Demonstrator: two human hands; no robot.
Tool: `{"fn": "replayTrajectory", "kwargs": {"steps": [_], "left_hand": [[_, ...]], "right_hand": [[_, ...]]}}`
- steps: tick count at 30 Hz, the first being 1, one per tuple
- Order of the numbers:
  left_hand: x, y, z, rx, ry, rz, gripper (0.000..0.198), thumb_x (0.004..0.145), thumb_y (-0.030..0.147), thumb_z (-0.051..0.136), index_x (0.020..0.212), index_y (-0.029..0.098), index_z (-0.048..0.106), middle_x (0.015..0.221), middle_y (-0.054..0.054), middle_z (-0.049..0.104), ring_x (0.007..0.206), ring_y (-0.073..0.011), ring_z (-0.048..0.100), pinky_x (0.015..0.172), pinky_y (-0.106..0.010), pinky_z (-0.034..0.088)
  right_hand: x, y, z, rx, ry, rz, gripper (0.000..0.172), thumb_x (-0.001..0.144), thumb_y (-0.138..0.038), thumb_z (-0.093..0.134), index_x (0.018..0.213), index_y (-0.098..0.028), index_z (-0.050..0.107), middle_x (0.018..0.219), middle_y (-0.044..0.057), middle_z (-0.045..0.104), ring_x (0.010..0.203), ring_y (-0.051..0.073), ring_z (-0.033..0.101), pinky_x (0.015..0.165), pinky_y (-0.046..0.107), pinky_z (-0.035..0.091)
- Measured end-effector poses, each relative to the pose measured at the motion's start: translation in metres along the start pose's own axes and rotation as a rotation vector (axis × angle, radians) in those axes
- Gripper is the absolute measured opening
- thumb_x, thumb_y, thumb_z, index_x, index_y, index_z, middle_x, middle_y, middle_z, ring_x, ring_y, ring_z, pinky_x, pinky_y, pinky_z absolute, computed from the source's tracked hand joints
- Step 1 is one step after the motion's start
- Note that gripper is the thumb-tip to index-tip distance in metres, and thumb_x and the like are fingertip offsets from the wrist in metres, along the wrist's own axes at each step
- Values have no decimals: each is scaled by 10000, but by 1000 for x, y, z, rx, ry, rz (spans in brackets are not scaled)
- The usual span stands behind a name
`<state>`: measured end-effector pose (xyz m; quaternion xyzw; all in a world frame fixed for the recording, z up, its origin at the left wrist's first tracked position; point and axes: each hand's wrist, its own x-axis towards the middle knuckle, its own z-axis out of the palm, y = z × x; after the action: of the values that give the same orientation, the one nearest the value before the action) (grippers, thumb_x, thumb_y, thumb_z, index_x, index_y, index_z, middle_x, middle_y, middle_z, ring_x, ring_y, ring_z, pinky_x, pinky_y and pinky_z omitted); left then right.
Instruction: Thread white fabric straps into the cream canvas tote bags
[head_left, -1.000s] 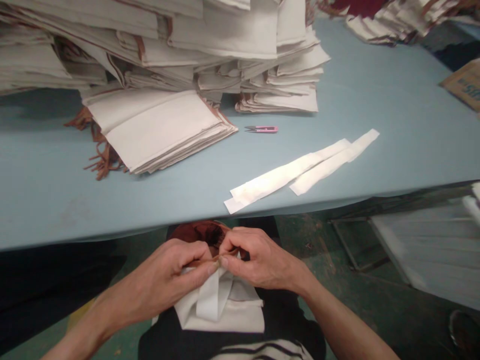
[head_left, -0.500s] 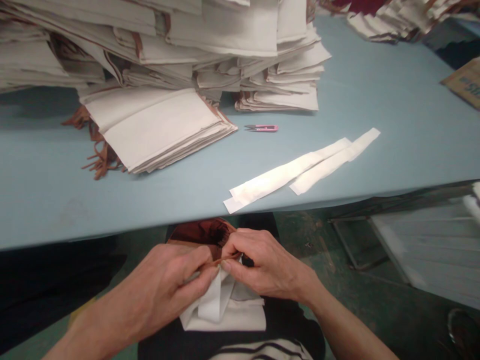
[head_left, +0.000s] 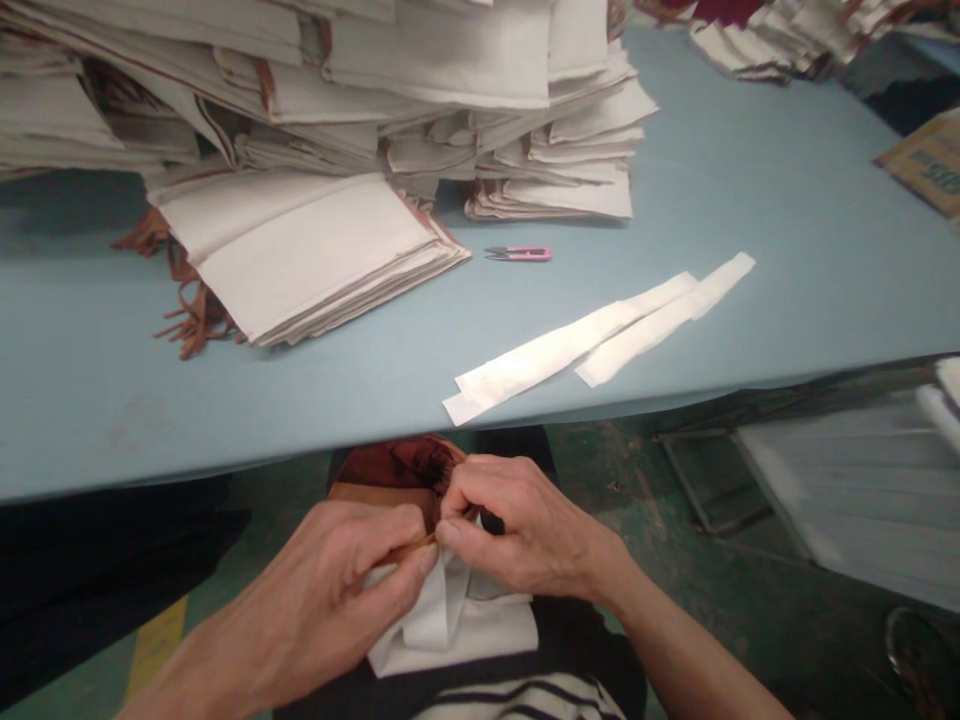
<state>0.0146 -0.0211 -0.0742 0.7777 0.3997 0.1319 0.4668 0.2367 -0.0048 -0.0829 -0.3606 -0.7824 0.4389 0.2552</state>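
Note:
Below the table's front edge, my left hand (head_left: 341, 575) and my right hand (head_left: 514, 530) meet over my lap. Both pinch a thin brown cord (head_left: 416, 547) between thumb and forefinger. Under the hands lies a folded white cloth bag (head_left: 457, 630). Its gathered brown lining (head_left: 394, 468) shows just behind my fingers. The fingers of each hand are closed tight on the cord.
On the pale blue table (head_left: 750, 200) lie two long white fabric strips (head_left: 600, 335), small pink thread snips (head_left: 519, 254), and tall stacks of folded cream bags (head_left: 315, 110) with brown cords hanging out (head_left: 187, 310). A cardboard box (head_left: 926, 160) sits at the right edge.
My hands shifted slightly and the left one drew a little lower and nearer. The pinch on the brown cord stays the same.

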Motion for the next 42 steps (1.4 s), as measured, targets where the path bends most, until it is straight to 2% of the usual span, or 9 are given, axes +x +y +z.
{"fn": "replayTrajectory", "kwargs": {"steps": [4,10,17,21,24,30,35,39,42], "left_hand": [[-6,-2,2,1,-34,-3,325,1079,271,436,761,220,481,699,55,539,637,-106,522,616,-252,354],[-25,-8,-1,-1,-98,-51,198,1080,353,493,1125,316,681,1094,21,737,1076,-167,683,972,-226,478],[-23,-5,-1,-89,-138,-104,252,1085,361,461,1031,271,690,1031,-1,743,998,-161,681,923,-210,515],[-22,2,-2,-134,-46,-61,228,1076,357,475,1105,298,694,1074,6,764,972,-160,694,902,-192,536],[-20,11,-9,-154,-18,-31,234,1071,337,486,1012,283,706,1010,16,771,934,-159,690,868,-176,535],[-17,20,-19,-119,-4,-17,232,1065,308,506,916,266,678,903,50,720,859,-111,649,826,-125,483],[-15,17,-17,-39,-36,-23,276,1059,304,511,809,244,611,808,55,664,793,-110,614,758,-160,454],[-7,16,-17,-102,-37,8,366,1005,247,538,659,207,426,614,79,428,575,-85,416,559,-197,329],[1,15,-15,-386,-52,-7,401,965,257,541,631,214,323,594,80,276,536,-92,281,491,-229,244]], "right_hand": [[0,2,7,36,74,-19,278,996,-333,578,748,-211,544,713,-8,620,679,146,527,662,285,393],[0,7,14,159,38,22,339,993,-403,628,728,-207,547,687,-32,583,662,130,510,646,257,385],[1,8,12,203,27,1,439,1012,-545,603,742,-200,564,701,-31,568,681,129,501,653,255,370],[5,5,9,221,12,-33,593,1028,-696,471,719,-196,545,680,-27,545,653,125,484,636,259,359],[8,1,4,241,8,-57,657,1006,-767,407,700,-198,527,658,-32,523,627,122,464,624,261,355],[3,-11,-4,162,-45,-121,481,1082,-536,494,736,-204,525,693,-29,545,665,124,498,645,259,361],[0,-13,-2,254,-9,-117,398,998,-308,615,651,-204,451,612,-58,462,575,95,435,592,240,325],[1,-14,6,419,-2,-72,360,898,-223,627,610,-207,411,580,-67,421,530,82,384,561,233,315],[2,-14,12,550,25,-18,338,871,-230,631,601,-211,428,562,-67,410,519,87,363,532,235,297]]}}
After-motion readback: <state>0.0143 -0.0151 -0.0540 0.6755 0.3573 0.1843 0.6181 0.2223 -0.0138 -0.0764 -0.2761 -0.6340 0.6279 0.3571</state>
